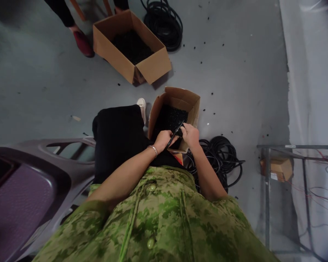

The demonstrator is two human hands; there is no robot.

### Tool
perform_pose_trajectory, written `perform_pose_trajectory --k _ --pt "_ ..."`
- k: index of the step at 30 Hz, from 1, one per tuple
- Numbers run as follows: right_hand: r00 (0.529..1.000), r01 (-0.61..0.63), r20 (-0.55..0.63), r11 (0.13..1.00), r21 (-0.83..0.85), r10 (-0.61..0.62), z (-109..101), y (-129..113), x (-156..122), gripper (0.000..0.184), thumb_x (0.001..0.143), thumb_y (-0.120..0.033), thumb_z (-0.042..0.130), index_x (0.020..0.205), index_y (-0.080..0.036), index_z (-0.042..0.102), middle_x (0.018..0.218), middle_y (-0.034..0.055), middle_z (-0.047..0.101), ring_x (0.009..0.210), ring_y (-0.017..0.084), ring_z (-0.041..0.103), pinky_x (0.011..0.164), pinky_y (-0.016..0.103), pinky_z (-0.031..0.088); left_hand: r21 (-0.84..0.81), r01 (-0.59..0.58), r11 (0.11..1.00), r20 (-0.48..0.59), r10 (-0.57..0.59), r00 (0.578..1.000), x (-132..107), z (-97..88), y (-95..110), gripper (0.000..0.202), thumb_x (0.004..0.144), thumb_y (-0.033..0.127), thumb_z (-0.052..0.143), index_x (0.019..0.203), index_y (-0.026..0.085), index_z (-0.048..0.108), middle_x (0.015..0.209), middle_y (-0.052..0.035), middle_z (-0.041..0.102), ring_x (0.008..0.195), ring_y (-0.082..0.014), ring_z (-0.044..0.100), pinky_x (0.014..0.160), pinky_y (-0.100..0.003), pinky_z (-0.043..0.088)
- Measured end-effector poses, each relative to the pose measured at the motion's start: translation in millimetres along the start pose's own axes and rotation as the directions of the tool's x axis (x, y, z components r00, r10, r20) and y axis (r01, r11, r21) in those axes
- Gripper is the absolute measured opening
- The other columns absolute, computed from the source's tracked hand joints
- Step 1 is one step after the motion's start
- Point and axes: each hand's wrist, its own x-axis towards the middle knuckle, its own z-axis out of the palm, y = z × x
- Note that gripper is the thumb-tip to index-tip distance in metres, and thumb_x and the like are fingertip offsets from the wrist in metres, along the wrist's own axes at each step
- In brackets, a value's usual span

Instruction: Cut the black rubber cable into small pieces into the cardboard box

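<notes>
Over a small cardboard box (pixel 194 109) holding many small black pieces (pixel 169 115), my two hands come close together. My left hand (pixel 164 140), with a bracelet at the wrist, is closed around a thin black strip (pixel 177 130) that slants up towards the right. At the strip's upper part, the fingers of my right hand (pixel 190 135) are bent in a pinch. They seem to grip the strip too, though the fingertips partly hide the contact.
A larger open carton (pixel 153 67) of black pieces stands ahead, near another person's shoe (pixel 83 43). Black hose coils lie at the back (pixel 164 23) and to my right (pixel 221 156). A plastic chair (pixel 62 174) is at left, a metal frame (pixel 267 196) at right. Black bits dot the floor.
</notes>
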Motion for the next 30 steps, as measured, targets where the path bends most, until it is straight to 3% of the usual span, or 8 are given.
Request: perform_pose_trajectory --k 3,6,12,17,22,26,30 --pt "0.997 0.044 -0.070 0.990 0.131 -0.035 5.9 9.5 1.0 0.039 0.101 -0.033 0.036 0.119 -0.019 0.067 0.109 0.0087 0.072 0.100 0.020 0.065 0.085 0.027 0.047 -0.032 -0.009 0.999 -0.005 0.008 1.000 1.3 2.3 -1.6 0.026 0.080 0.040 0.067 0.075 0.014 0.066 0.069 -0.0070 0.067 0.067 -0.0197 0.064 0.060 -0.026 0.043" --pt "0.997 0.061 -0.061 0.986 0.154 -0.052 12.7 12.6 -1.8 0.038 0.100 -0.035 0.038 0.118 -0.020 0.068 0.107 0.0079 0.072 0.098 0.020 0.065 0.085 0.028 0.048 -0.067 -0.052 0.996 0.041 0.055 0.998 4.7 7.0 -5.7 0.026 0.080 0.040 0.067 0.084 0.014 0.064 0.076 -0.0062 0.068 0.070 -0.0184 0.063 0.062 -0.026 0.045" --pt "1.000 0.021 -0.008 0.998 0.058 -0.021 17.5 2.4 -9.5 0.038 0.099 -0.036 0.041 0.122 -0.019 0.067 0.110 0.0103 0.071 0.098 0.022 0.065 0.082 0.029 0.048 -0.052 -0.088 0.995 0.084 0.092 0.992 7.6 8.7 -9.2 0.035 0.078 0.045 0.069 0.092 0.014 0.063 0.084 -0.0067 0.069 0.072 -0.0183 0.062 0.064 -0.026 0.045" --pt "1.000 0.007 -0.010 1.000 0.010 -0.007 6.5 -0.9 -5.0 0.038 0.100 -0.034 0.040 0.123 -0.018 0.067 0.109 0.0102 0.071 0.098 0.021 0.065 0.081 0.028 0.046 0.029 -0.031 0.999 0.045 0.029 0.999 3.4 3.8 -5.3 0.031 0.083 0.044 0.064 0.080 0.014 0.066 0.069 -0.0052 0.066 0.063 -0.0171 0.060 0.059 -0.025 0.040" --pt "1.000 -0.006 0.004 0.998 -0.056 0.006 -2.7 -2.7 -0.9 0.037 0.102 -0.032 0.038 0.125 -0.019 0.065 0.111 0.0093 0.070 0.099 0.021 0.064 0.080 0.027 0.043 0.042 -0.040 0.998 -0.011 0.041 0.999 2.2 2.2 -5.6 0.035 0.080 0.049 0.066 0.070 0.015 0.064 0.063 -0.0038 0.063 0.063 -0.0167 0.060 0.059 -0.025 0.039" --pt "0.999 -0.005 0.036 0.992 -0.129 0.009 1.1 -7.2 -3.7 0.036 0.102 -0.034 0.039 0.124 -0.021 0.064 0.111 0.0093 0.070 0.097 0.021 0.063 0.079 0.028 0.041 -0.056 -0.015 0.998 0.051 0.017 0.999 4.9 7.2 -8.1 0.034 0.084 0.048 0.062 0.079 0.015 0.064 0.068 -0.0049 0.067 0.063 -0.0163 0.062 0.059 -0.024 0.043" --pt "0.996 0.041 0.089 0.981 -0.189 -0.024 7.6 -11.4 -7.4 0.034 0.101 -0.033 0.040 0.118 -0.019 0.066 0.106 0.0118 0.070 0.098 0.022 0.061 0.083 0.031 0.037 0.025 -0.001 1.000 0.068 -0.001 0.998 6.5 9.0 -7.9 0.031 0.081 0.044 0.066 0.089 0.013 0.066 0.084 -0.0103 0.072 0.073 -0.0195 0.066 0.062 -0.025 0.045"
